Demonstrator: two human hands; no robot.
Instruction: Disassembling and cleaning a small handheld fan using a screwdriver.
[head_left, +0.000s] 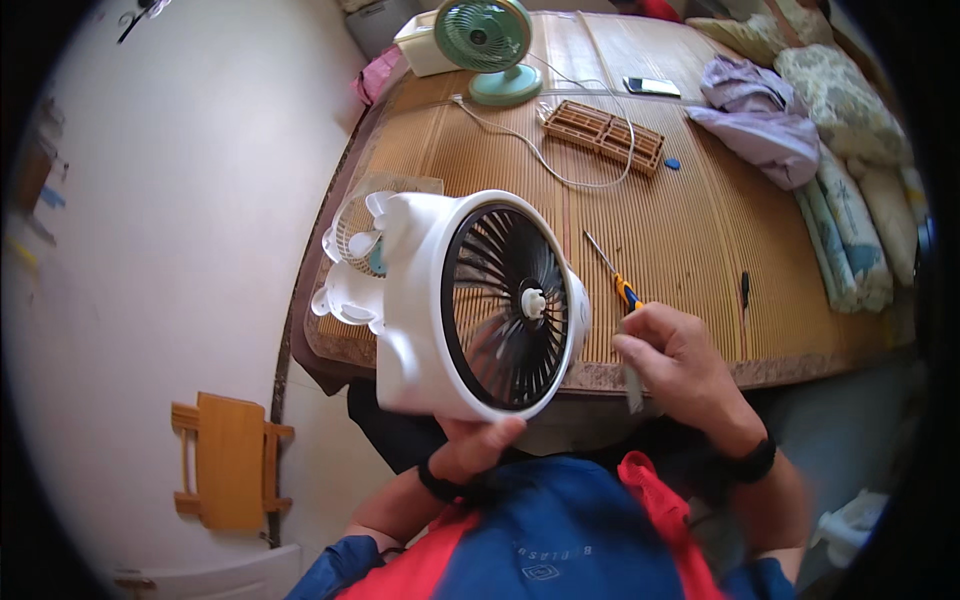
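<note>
My left hand (475,445) grips a white fan housing (410,350) from below, thumb on its lower rim. The housing is tilted up on edge, with its round black grille (485,350) facing right. A small white hub (533,303) sticks out at the grille's centre. To its right my right hand (685,365) is closed, apart from the housing. Below its fingers hangs a pale, flat strip (633,390), whose kind I cannot make out. A screwdriver (622,285) with a yellow-and-blue handle points away from that hand, its handle end hidden behind the fingers.
Behind the housing lie white fan parts (352,295) and a round guard (358,225). A green desk fan (483,40), a white cable (545,160), a brown slatted rack (605,135), a phone (651,87) and a small black tool (745,289) are on the table. Folded cloths (765,120) line the right.
</note>
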